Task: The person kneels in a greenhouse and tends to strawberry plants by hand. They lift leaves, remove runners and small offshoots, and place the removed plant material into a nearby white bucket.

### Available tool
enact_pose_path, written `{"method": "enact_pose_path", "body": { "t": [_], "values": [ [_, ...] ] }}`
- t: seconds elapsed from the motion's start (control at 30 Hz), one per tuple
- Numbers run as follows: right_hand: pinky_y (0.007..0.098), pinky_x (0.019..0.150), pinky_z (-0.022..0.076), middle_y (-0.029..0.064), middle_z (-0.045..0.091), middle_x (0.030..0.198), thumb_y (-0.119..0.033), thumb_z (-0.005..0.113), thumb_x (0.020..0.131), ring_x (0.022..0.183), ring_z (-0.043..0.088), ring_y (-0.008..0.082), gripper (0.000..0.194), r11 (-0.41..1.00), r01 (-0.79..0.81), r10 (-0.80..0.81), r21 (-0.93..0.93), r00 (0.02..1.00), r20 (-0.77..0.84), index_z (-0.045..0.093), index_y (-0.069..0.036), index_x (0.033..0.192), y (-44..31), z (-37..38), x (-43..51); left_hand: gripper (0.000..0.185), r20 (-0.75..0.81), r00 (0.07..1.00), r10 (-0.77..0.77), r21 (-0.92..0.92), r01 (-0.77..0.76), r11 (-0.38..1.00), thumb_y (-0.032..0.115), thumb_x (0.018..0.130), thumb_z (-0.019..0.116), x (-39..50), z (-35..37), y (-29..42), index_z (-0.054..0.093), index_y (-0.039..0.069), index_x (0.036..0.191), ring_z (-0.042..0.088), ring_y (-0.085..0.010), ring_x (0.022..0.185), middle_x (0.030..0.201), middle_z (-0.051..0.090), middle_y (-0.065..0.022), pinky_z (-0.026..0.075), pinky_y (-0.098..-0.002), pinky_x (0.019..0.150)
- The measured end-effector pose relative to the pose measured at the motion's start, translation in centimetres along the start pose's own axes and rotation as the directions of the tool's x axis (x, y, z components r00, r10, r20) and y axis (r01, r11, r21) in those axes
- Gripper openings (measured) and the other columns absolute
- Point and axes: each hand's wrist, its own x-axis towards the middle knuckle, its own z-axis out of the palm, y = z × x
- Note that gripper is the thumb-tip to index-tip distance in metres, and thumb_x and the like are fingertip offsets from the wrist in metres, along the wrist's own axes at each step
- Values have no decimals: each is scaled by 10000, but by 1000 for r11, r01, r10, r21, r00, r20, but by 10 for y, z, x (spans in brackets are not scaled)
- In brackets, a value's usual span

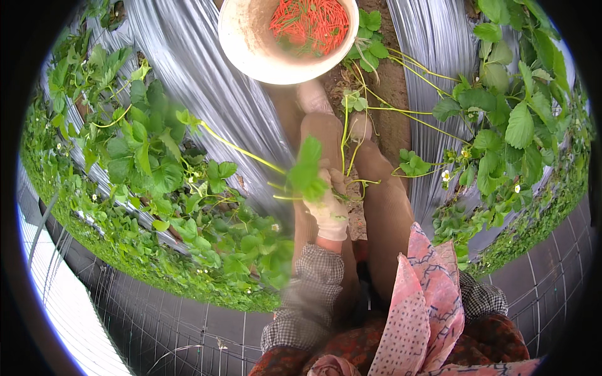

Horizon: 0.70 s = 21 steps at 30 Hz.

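Note:
My left hand (pixel 327 209), in a pale glove, reaches down between my knees with its fingers closed around strawberry runners. A blurred strawberry leaf (pixel 306 171) stands up from this grip. One long yellow-green runner (pixel 242 150) stretches from the plants on the left to the leaf at the hand. Other thin runners (pixel 345 136) pass just beyond my fingers. My right hand is out of view; only its checked sleeve (pixel 484 296) shows beside a pink patterned cloth (pixel 423 301) that hangs in front of me.
Ahead stands a white bucket (pixel 235 51) holding many thin red and green pieces (pixel 310 23). Silver plastic mulch film (pixel 202 84) covers the beds on both sides of the soil furrow (pixel 392 89). Flowering strawberry plants (pixel 498 122) border it. Wire mesh (pixel 188 324) runs behind.

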Motion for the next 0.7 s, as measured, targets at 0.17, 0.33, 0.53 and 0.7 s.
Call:
{"method": "enact_pose_path", "body": {
  "t": [0.17,0.33,0.53,0.7],
  "values": [
    [312,732,471,121,603,946,-170,457,873,844,579,203,255,975,198,-204,-102,977,-60,593,8,996,-98,1,77,229,110,950,-293,-441,311,842,211,935,442,44,-4,16,554,18,989,436,-97,750,859,521,-25,377,-259,660],
    [314,754,465,121,593,981,-177,460,875,880,569,206,265,920,306,-349,-243,924,-155,588,8,1014,-182,-4,160,206,-127,948,-290,-481,197,854,161,872,574,144,-11,14,537,45,1038,382,-43,550,782,514,3,326,-213,475],
    [317,781,458,121,582,1023,-186,463,877,923,556,210,278,872,275,-380,-404,901,-208,582,9,1036,-232,-10,267,365,-9,987,-158,-113,156,981,128,815,648,275,-23,4,540,-26,1128,557,-125,820,962,604,-55,457,-260,727],
    [319,803,452,121,573,1058,-193,465,879,959,546,214,290,826,217,-365,-520,909,-201,577,9,1053,-234,-12,328,365,189,980,-55,-191,92,977,119,823,612,306,-23,8,535,-46,1140,584,-156,861,1006,611,-90,473,-272,765]
  ]
}}
